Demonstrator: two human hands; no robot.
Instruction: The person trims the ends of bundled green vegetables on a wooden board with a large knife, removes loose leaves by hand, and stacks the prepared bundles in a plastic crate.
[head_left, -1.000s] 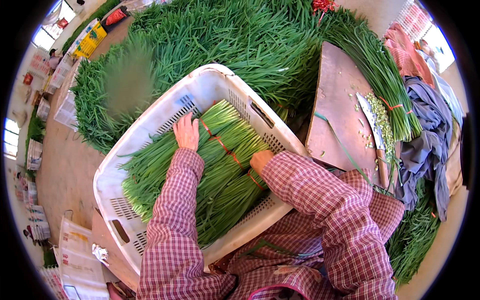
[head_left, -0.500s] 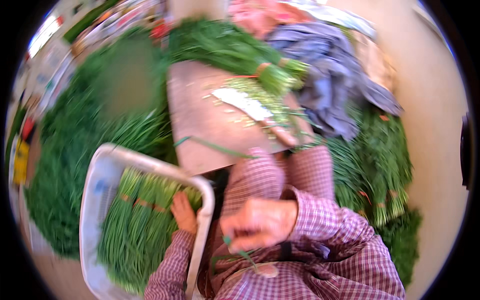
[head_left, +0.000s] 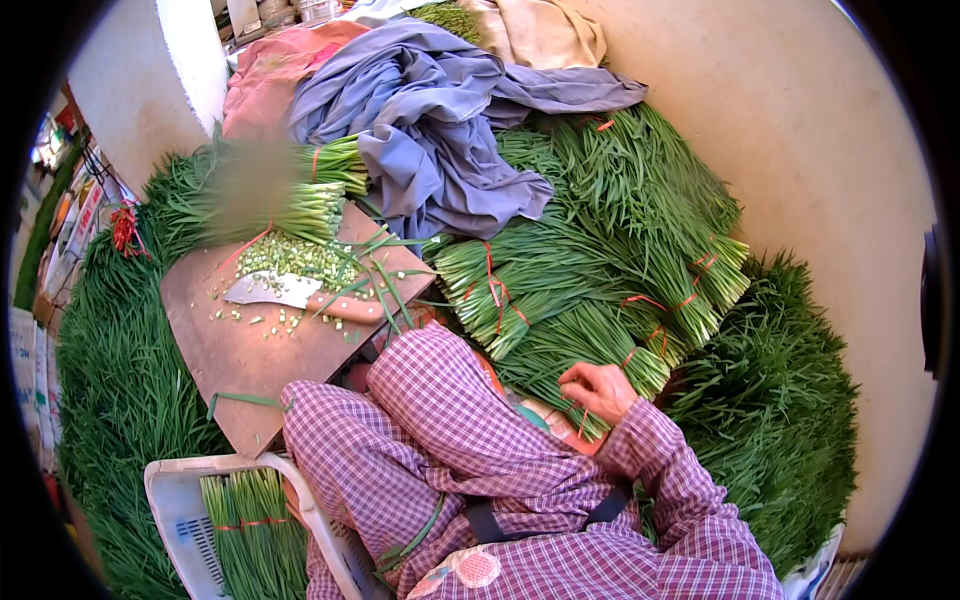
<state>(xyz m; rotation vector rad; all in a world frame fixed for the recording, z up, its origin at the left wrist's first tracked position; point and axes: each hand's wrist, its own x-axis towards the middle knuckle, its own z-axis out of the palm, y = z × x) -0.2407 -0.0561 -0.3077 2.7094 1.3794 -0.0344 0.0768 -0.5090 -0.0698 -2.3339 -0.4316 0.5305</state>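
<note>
My right hand hovers over a bundle of garlic chives on my right, its fingers curled together. A thin green stalk shows under the fingertips, but whether they grip it is unclear. On my left, only a sliver of my left hand shows at the inner side of the white plastic crate; the rim and my knee hide its fingers. Tied bundles of garlic chives lie side by side in that crate. A wide-bladed knife with a wooden handle rests on the brown board among chopped stalk ends.
Banded chive bundles are piled at the right against a beige wall. Loose chives spread along the left. Beyond the board lie a grey-blue cloth and a pink cloth, next to a white pillar.
My view has swung to the right. My right hand has moved from over my lap to the chive bundles at the right. My left hand is now mostly hidden at the crate.
</note>
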